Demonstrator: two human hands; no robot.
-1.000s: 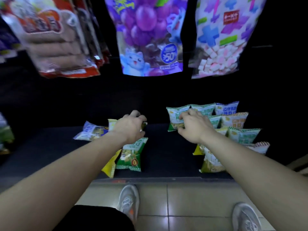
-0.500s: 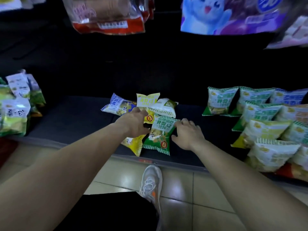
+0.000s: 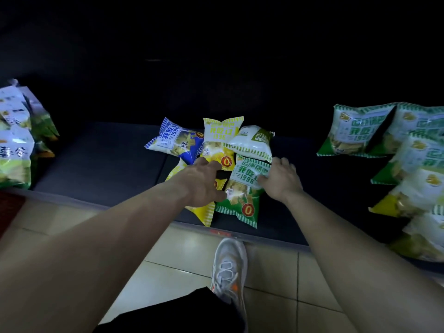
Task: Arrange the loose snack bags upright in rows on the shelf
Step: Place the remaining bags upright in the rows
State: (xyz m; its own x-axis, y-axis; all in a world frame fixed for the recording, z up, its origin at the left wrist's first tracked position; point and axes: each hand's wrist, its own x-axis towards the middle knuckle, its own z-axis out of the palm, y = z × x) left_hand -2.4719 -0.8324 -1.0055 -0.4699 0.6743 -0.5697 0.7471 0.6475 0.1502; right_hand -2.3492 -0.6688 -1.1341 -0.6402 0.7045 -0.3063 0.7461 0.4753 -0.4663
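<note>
Compared with half a second ago, our right hand [image 3: 280, 180] has closed in from the bare shelf onto the green bag [image 3: 242, 188]: its fingers now curl over that bag's right edge, thumb pressing the front, so it has hold of it. Our left hand [image 3: 201, 182] remains on the loose pile, fingers spread and lying over the yellow bag [image 3: 219, 143] and a second yellow bag [image 3: 204, 213] beneath; we cannot tell whether it grips either.

The pile sits mid-shelf: a blue bag [image 3: 174, 139] far left, a white-backed bag [image 3: 252, 143] far right, the green one nearest, its lower corner reaching the shelf's front lip [image 3: 276, 239]. Bare dark shelf lies open left of the pile and, narrower, to its right.

On the right the arranged green bags [image 3: 355, 131] stand leaning in rows from far to near. At the left edge another cluster of bags [image 3: 14, 140] stands on the same shelf. Below, a white shoe [image 3: 228, 267] rests on the tiled floor [image 3: 168, 260].
</note>
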